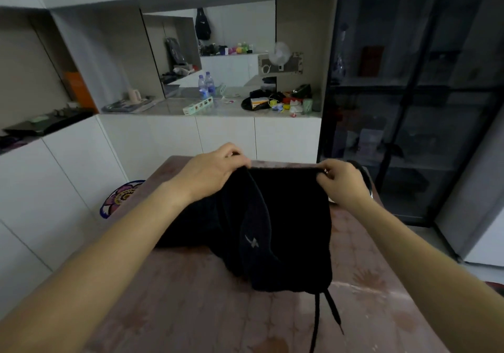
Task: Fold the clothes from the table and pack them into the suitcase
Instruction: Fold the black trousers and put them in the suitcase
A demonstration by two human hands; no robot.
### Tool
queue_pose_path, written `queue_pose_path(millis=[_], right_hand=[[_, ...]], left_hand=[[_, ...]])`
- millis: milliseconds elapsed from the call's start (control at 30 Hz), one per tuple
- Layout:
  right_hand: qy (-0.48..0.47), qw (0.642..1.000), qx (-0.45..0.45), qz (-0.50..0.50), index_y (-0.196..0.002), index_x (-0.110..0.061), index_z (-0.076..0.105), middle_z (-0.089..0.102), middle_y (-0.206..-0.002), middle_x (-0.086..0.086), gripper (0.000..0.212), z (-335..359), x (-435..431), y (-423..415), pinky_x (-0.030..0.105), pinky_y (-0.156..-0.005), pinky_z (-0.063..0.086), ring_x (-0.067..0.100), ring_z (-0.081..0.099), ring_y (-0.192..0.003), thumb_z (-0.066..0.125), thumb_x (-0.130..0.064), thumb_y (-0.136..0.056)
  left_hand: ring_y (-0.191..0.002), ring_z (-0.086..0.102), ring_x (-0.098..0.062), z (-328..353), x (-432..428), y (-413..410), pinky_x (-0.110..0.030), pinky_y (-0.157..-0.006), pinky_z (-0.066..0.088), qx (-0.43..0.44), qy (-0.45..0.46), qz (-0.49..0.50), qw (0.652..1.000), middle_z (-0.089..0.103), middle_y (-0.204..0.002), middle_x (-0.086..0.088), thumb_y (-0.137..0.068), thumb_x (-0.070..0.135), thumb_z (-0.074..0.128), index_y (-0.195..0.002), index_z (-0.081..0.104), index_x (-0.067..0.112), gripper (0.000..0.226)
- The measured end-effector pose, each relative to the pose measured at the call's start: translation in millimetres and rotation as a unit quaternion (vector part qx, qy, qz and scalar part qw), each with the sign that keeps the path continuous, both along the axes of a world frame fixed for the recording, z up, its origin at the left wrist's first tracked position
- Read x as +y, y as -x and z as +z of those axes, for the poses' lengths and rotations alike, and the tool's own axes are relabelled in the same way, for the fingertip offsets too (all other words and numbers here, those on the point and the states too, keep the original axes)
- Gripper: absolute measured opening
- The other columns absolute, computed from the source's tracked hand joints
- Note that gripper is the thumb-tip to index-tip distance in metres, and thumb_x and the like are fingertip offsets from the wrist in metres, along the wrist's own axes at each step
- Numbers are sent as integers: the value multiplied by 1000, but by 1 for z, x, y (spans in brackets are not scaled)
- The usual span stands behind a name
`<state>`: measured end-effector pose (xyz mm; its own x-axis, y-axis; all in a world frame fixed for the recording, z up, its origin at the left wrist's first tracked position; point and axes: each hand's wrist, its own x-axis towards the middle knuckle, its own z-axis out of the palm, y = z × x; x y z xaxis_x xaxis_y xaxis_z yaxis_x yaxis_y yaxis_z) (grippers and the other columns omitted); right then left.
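The folding step is in hand: the left hand (pixel 215 171) and right hand (pixel 342 182) each pinch the far edge of the black garment (pixel 286 216) lying on the table (pixel 177 298), which next calls, by judgement, for drawing that edge over squarely; no suitcase is in view.

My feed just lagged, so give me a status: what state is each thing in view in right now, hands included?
Black fabric garment: far edge lifted, rest lying crumpled on the reddish-brown patterned table.
Left hand: grips the garment's far left corner.
Right hand: pinches its far right corner.
Black drawstrings: loose, trailing on the table.
Two clear plastic water bottles: upright on the grey counter.
Dark glass cabinet doors: closed.
Suitcase: not in view.
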<state>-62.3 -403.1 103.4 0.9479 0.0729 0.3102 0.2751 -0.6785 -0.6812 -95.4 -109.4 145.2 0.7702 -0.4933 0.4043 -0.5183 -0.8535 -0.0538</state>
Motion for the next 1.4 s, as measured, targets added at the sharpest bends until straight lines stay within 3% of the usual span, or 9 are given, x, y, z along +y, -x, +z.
queue_pose_path(millis=[167,367,500,667,767,967,1067,1233,1400], right_hand=[[-28,998,1,-47,-98,-23,68,68,-91,-1,24,10,-3,-1,30,-69,48,18,60,-81,51,-12,-86],[15,999,5,-44,-96,-27,68,70,-82,2,29,12,-15,5,42,-63,57,23,65,-69,45,-11,-88],[45,997,20,-56,-102,-28,67,69,-87,1,36,11,-36,3,32,-56,52,15,63,-60,38,-9,-91],[62,993,60,-77,-95,-32,65,67,-84,1,40,0,-63,-3,36,-58,57,19,66,-56,34,-9,-90],[75,992,58,-79,-91,-32,65,68,-85,4,39,-10,-74,-7,43,-65,58,24,66,-61,35,-8,-89],[185,981,51,-9,-119,-19,59,68,-95,9,32,-16,-78,-10,34,-72,49,26,61,-82,43,-16,-92],[201,970,106,89,-124,-18,47,60,-97,3,48,-12,-84,-4,29,-74,44,21,58,-85,68,-30,-84],[261,963,-63,22,-105,-15,59,57,-99,9,32,-21,-90,-6,45,-82,47,33,59,-84,71,-33,-82],[50,999,-15,-6,-96,-15,52,57,-92,3,21,5,-82,-13,29,-69,40,22,54,-84,66,-27,-87]], left_hand=[[-136,32,-34,-55,-16,9,-50,-107,35,-63,-135,-49,988,24,-153,-11,-68,1,63,-139,38,39,84],[-145,-17,-26,-129,-71,53,-53,-116,-9,105,-246,-183,946,-9,-159,3,-84,42,53,-121,62,26,41],[-139,-30,-22,-142,-76,67,-50,-112,-19,124,-268,-110,949,-17,-157,7,-83,70,45,-111,67,11,68],[-144,-17,-28,-155,-59,90,-54,-114,-12,105,-242,-7,965,-10,-158,4,-78,79,34,-93,74,15,77],[-144,12,-34,-153,-41,93,-57,-112,10,85,-213,151,961,23,-156,-8,-70,86,32,-74,77,17,83],[-109,57,-24,-102,-23,77,-42,-99,39,54,-121,318,939,62,-118,-2,-87,61,46,-97,71,20,49],[-87,63,-24,-78,-8,67,-35,-69,49,39,-1,321,946,59,-104,0,-91,43,53,-102,64,16,31],[-94,60,-29,-48,2,46,-39,-79,46,14,107,266,958,58,-105,-6,-88,28,61,-104,61,11,23],[-84,55,-31,-27,3,29,-45,-75,47,38,118,249,961,44,-104,-2,-85,11,52,-96,50,14,11]])
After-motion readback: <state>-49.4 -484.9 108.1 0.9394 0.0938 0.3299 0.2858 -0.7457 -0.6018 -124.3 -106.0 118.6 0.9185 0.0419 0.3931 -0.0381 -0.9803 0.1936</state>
